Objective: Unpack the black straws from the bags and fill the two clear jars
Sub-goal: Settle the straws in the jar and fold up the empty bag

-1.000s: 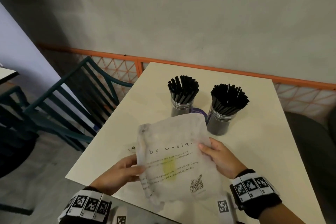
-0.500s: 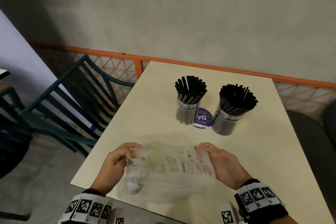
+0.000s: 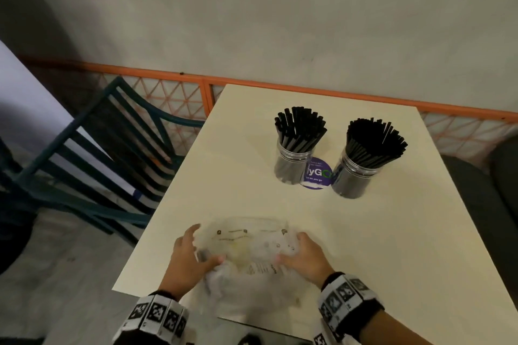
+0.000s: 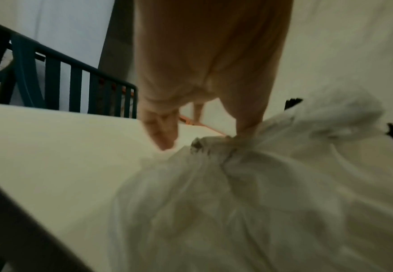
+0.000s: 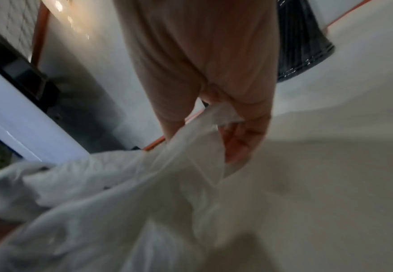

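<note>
Bag (image 3: 252,258), crumpled and see-through, sits on the desk (image 3: 364,246) at 6 o'clock, left hand (image 3: 186,260) and right hand (image 3: 304,259) both pinching it. Two jars (image 3: 291,168) packed with black straws (image 3: 372,143) stand up at 1 o'clock, well apart.

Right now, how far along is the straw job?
Nearly finished, it seems. Done: both clear jars, the left jar and right jar, stand packed with black straws. In hand: the left hand and right hand gather a crumpled bag that looks empty on the table. Left: probably only clearing that bag away.
</note>
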The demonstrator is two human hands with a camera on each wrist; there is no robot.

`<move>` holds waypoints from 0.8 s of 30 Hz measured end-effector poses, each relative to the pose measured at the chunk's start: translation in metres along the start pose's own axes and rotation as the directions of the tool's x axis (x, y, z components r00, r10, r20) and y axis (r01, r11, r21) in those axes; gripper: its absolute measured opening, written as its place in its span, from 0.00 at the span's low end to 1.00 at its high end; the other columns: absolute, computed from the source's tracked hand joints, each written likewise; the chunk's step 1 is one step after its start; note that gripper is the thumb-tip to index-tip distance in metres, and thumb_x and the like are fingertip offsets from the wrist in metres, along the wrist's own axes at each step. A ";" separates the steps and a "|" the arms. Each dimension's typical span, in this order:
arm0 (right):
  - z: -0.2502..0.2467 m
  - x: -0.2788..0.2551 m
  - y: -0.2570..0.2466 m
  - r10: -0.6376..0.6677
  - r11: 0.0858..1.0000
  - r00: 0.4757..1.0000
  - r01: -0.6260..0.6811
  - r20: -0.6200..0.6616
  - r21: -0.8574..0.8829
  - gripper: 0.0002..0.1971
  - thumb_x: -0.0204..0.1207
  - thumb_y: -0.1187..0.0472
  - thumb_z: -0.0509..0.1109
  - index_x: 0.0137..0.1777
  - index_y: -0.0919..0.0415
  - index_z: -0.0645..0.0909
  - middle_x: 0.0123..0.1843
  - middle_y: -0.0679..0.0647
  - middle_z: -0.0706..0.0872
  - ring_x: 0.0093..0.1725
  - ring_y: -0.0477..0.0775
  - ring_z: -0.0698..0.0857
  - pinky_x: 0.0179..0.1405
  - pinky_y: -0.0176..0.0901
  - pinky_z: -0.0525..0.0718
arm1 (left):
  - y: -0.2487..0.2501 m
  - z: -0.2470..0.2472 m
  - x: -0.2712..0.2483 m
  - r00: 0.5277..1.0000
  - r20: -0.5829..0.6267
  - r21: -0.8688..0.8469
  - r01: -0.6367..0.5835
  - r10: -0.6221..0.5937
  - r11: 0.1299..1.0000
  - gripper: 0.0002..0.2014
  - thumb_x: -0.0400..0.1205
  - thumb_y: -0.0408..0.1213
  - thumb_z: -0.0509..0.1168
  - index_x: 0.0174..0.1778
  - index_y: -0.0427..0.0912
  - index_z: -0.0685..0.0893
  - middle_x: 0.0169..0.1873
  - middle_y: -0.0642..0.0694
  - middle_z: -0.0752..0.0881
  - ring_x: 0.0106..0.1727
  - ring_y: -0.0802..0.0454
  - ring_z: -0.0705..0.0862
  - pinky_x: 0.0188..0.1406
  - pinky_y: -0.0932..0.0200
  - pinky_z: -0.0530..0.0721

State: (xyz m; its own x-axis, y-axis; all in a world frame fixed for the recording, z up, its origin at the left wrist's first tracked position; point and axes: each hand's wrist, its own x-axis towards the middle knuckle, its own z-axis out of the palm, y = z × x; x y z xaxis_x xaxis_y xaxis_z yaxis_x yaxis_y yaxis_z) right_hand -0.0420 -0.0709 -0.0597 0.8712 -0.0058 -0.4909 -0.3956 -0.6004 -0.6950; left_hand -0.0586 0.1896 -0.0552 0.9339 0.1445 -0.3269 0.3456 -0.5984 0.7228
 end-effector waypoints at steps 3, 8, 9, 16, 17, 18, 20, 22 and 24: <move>0.016 0.003 0.000 0.033 0.993 0.998 -0.038 -0.052 -0.109 0.34 0.63 0.43 0.77 0.63 0.63 0.73 0.57 0.53 0.81 0.56 0.55 0.80 0.48 0.38 0.80 | -0.014 0.008 0.012 0.976 0.031 0.193 0.206 -0.216 0.959 0.53 0.58 0.66 0.75 0.71 0.33 0.67 0.64 0.37 0.74 0.64 0.40 0.74 0.65 0.48 0.76; 0.011 0.002 -0.008 0.037 0.902 0.964 -0.146 0.265 0.407 0.20 0.60 0.58 0.83 0.53 0.62 0.87 0.50 0.56 0.92 0.52 0.54 0.90 0.56 0.48 0.87 | -0.004 -0.003 0.018 0.951 0.263 -0.126 0.202 -0.164 0.971 0.23 0.65 0.52 0.78 0.41 0.36 0.84 0.35 0.47 0.87 0.41 0.48 0.83 0.43 0.55 0.82; 0.007 0.001 -0.010 0.046 0.869 0.956 -0.181 0.289 0.461 0.17 0.64 0.64 0.81 0.53 0.65 0.87 0.49 0.58 0.92 0.50 0.55 0.90 0.54 0.49 0.88 | 0.001 -0.006 0.017 0.942 0.318 -0.273 0.202 -0.110 0.941 0.21 0.63 0.51 0.79 0.36 0.35 0.87 0.30 0.46 0.88 0.38 0.48 0.84 0.39 0.57 0.83; -0.012 -0.006 -0.019 -0.091 0.817 0.951 -0.099 0.295 0.569 0.18 0.71 0.71 0.73 0.62 0.67 0.81 0.56 0.65 0.89 0.57 0.63 0.88 0.59 0.58 0.85 | 0.022 -0.020 0.011 0.839 0.544 -0.549 0.376 -0.022 0.747 0.26 0.77 0.43 0.68 0.69 0.47 0.68 0.58 0.46 0.85 0.59 0.47 0.84 0.53 0.50 0.85; -0.017 -0.007 -0.021 -0.104 0.841 0.968 -0.037 0.228 0.540 0.16 0.72 0.70 0.74 0.60 0.66 0.82 0.53 0.62 0.90 0.53 0.58 0.89 0.56 0.52 0.86 | 0.024 -0.025 0.009 0.785 0.619 -0.488 0.411 -0.026 0.770 0.28 0.74 0.46 0.72 0.67 0.52 0.68 0.61 0.45 0.83 0.58 0.46 0.85 0.49 0.47 0.86; -0.021 -0.010 -0.024 -0.126 0.867 0.980 0.033 0.155 0.498 0.14 0.72 0.69 0.74 0.57 0.63 0.82 0.47 0.54 0.92 0.48 0.50 0.90 0.49 0.43 0.87 | 0.026 -0.030 0.006 0.735 0.678 -0.425 0.404 -0.011 0.810 0.31 0.69 0.47 0.75 0.65 0.54 0.69 0.59 0.44 0.83 0.54 0.47 0.87 0.43 0.49 0.87; -0.027 -0.018 -0.033 -0.172 0.921 0.985 0.152 0.024 0.357 0.13 0.73 0.68 0.73 0.56 0.56 0.80 0.45 0.43 0.89 0.45 0.42 0.88 0.45 0.32 0.82 | 0.031 -0.032 0.001 0.705 0.708 -0.361 0.324 0.031 0.875 0.35 0.61 0.44 0.77 0.64 0.53 0.71 0.55 0.40 0.85 0.48 0.48 0.88 0.37 0.55 0.86; -0.026 -0.022 -0.037 -0.278 0.952 0.947 0.294 -0.162 0.084 0.13 0.73 0.69 0.70 0.57 0.59 0.79 0.49 0.47 0.83 0.49 0.48 0.83 0.49 0.36 0.76 | 0.034 -0.024 0.001 0.781 0.616 -0.428 0.226 0.100 0.875 0.27 0.68 0.38 0.75 0.62 0.43 0.76 0.56 0.35 0.86 0.54 0.43 0.87 0.44 0.54 0.87; -0.018 -0.031 -0.045 -0.417 0.908 0.860 0.384 -0.294 -0.167 0.13 0.69 0.72 0.65 0.54 0.62 0.76 0.48 0.51 0.76 0.45 0.54 0.78 0.45 0.42 0.76 | 0.039 -0.010 0.001 0.905 0.401 -0.405 0.034 0.144 0.914 0.19 0.72 0.34 0.72 0.57 0.39 0.76 0.53 0.36 0.86 0.53 0.44 0.86 0.46 0.59 0.85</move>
State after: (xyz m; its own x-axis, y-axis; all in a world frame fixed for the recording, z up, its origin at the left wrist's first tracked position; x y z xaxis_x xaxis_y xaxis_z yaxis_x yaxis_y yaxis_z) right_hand -0.0464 -0.0579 -0.0042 0.9997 0.0109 0.0220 0.0235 -0.6807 -0.7321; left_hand -0.0434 0.1743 -0.0213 0.8583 -0.2710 -0.4357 0.3845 -0.2226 0.8959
